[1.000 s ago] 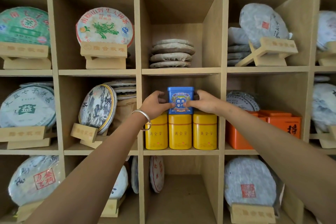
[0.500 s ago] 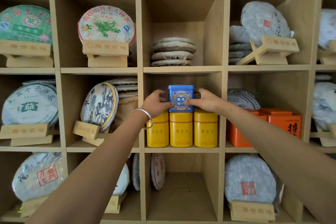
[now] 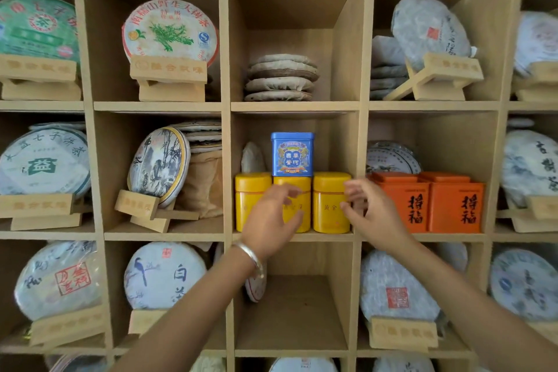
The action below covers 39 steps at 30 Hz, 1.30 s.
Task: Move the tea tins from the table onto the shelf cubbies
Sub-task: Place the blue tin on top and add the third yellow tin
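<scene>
A blue tea tin stands upright on top of the middle of three yellow tins in the centre cubby of the wooden shelf. My left hand hovers in front of the yellow tins with fingers spread and holds nothing. Over by the cubby's right divider, my right hand is empty too, its fingers apart. Both hands are below the blue tin and apart from it. A silver bangle sits on my left wrist.
Two orange tins fill the cubby to the right. Wrapped round tea cakes on wooden stands occupy most other cubbies. A stack of flat cakes lies in the cubby above; the cubby below holds only a cake at its left edge.
Both hands let go of the blue tin and drew back and down from it. The tin stays on the yellow tins. The view moved closer to the shelf.
</scene>
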Available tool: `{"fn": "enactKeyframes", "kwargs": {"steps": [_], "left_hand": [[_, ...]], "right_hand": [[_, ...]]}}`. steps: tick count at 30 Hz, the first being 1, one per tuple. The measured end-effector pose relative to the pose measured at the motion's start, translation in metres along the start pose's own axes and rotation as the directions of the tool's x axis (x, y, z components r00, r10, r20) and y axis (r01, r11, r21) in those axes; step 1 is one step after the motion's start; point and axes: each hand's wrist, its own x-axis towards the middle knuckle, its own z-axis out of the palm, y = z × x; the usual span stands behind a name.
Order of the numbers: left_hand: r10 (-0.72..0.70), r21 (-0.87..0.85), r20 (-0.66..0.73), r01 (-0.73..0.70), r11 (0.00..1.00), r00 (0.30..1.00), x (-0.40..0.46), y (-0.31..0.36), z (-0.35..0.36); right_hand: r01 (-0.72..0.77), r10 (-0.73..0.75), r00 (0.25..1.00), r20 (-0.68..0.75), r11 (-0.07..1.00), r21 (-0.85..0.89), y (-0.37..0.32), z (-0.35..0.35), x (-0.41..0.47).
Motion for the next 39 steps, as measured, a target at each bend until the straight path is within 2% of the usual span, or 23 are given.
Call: {"fn": "enactKeyframes", "kwargs": {"steps": [4,10,13,16,18,27,39], "left_hand": [[-0.124,-0.051,0.134,0.132,0.990,0.983,-0.039,0.002,0.056],[-0.273,-0.043,0.107,0.279,0.959,0.956,-0.042,0.006,0.086],[-0.268,0.012,0.108,0.268,0.963,0.957,-0.039,0.010,0.088],[-0.211,0.102,0.116,0.199,0.975,0.971,-0.041,0.014,0.089],[-0.203,0.104,0.114,0.192,0.976,0.972,-0.044,0.014,0.090],[-0.256,0.091,0.096,0.247,0.965,0.962,-0.043,0.012,0.094],[-0.254,0.083,0.098,0.246,0.966,0.962,-0.044,0.012,0.099]], "right_hand": [[-0.062,0.064,0.997,0.033,0.996,-0.068,0.023,0.021,-0.037],[-0.110,0.109,0.994,-0.016,0.986,-0.128,0.040,0.026,-0.049],[-0.096,0.095,0.995,-0.013,0.979,-0.182,0.038,0.027,-0.051],[-0.003,0.022,0.998,0.060,0.954,-0.300,0.039,0.030,-0.058],[0.024,0.008,0.996,0.092,0.940,-0.340,0.041,0.033,-0.063],[0.025,-0.002,0.998,0.070,0.944,-0.329,0.046,0.038,-0.058],[0.029,0.001,0.996,0.092,0.943,-0.331,0.050,0.039,-0.059]]}}
